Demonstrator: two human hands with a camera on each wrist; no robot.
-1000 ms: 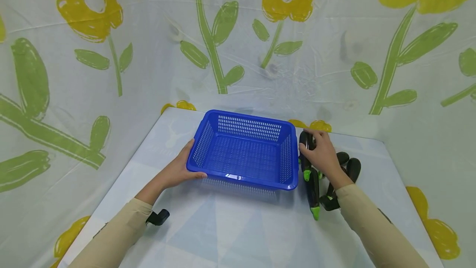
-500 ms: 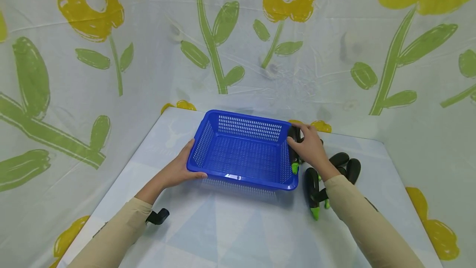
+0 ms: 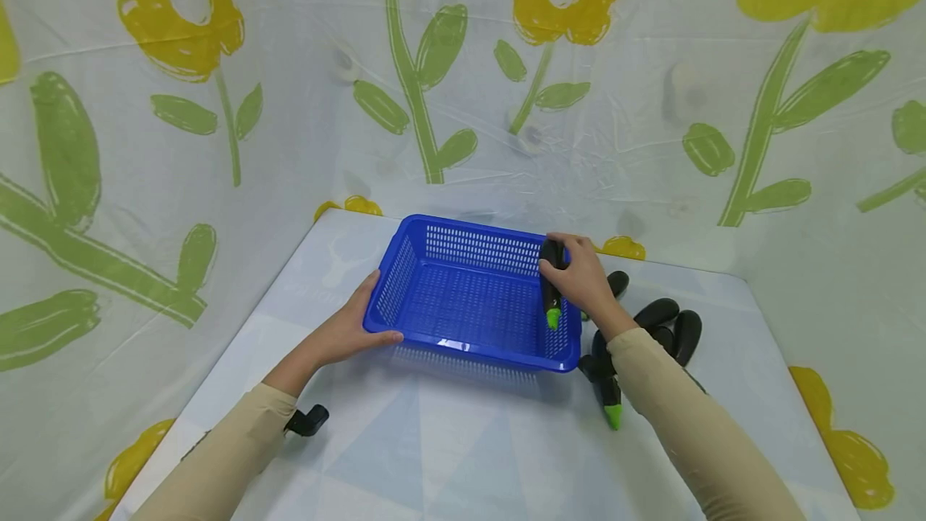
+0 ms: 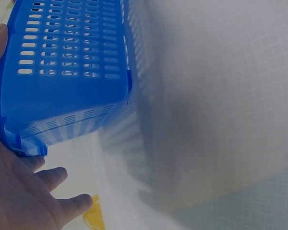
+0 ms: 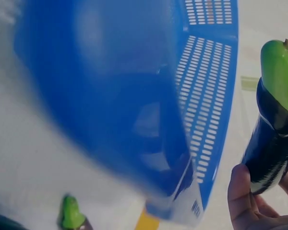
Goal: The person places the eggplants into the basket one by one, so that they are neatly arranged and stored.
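A blue perforated plastic basket [image 3: 463, 350] stands in the middle of the table with nothing visible on its floor. At its near left corner my left hand [image 3: 350, 332] holds the rim, thumb along the front edge. The left wrist view shows that hand's fingers [image 4: 53, 177] spread beside the basket wall [image 4: 62, 96]. Over the basket's right end, my right hand [image 3: 584, 276] grips a dark eggplant [image 3: 550, 292] between thumb and fingers, its green cap pointing toward me. In the right wrist view the eggplant [image 5: 271, 148] is apart from the basket wall [image 5: 201, 105].
Several more eggplants [image 3: 687, 336] lie to the right of the basket, partly hidden by my right forearm. One eggplant [image 3: 612, 408] lies nearer me. A flowered curtain [image 3: 615, 119] surrounds the table [image 3: 448, 457] at the back and sides.
My right hand has lifted an eggplant from the group at the right and carried it left over the basket's right rim. The left hand stays on the basket corner.
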